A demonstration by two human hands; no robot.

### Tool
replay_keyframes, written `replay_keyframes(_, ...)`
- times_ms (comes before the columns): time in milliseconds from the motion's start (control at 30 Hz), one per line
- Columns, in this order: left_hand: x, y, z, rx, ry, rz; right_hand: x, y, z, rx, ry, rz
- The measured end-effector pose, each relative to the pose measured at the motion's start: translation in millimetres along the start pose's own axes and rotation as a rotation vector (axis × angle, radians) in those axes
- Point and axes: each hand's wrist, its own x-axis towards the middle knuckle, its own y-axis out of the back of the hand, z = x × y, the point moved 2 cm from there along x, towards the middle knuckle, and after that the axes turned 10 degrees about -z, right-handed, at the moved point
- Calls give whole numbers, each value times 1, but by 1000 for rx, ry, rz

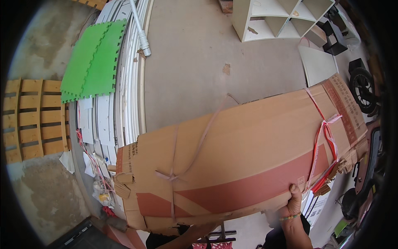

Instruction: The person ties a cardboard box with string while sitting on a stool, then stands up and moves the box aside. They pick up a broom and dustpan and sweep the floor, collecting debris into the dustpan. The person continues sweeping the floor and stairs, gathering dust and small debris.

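A long bundle of flattened cardboard (244, 137), brown with a dull red stripe, spans the view in front of me, tilted up toward the right. Pink plastic twine (172, 177) is knotted round its left part, and red and white twine (325, 122) ties its right end. My right hand (293, 201) is closed on the near edge, thumb on top and fingers out of sight underneath; a beaded bracelet (290, 217) circles its wrist. My left forearm (192, 235) reaches under the near edge, and the cardboard hides that hand.
On the left lie long white pipes and panels (128, 91), a green interlocking foam mat (93, 60) and a wooden slatted pallet (35, 120). A white cube shelf (269, 20) stands at the far right. Along the right side are a black wheel (362, 90) and a white board (318, 64).
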Motion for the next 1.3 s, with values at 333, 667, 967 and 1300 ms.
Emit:
replay_keyframes(333,-13,32,19,-135,-56,266,6,29,-7,-5,122,19)
replay_keyframes(667,-182,56,41,-447,312,522,-48,17,-39,52,130,-5)
replay_keyframes(967,-262,144,118,-1295,199,812,-153,-22,-163,135,162,-186)
replay_keyframes(1300,-330,265,194,-1801,-773,1235,-155,-133,-285,133,336,-400)
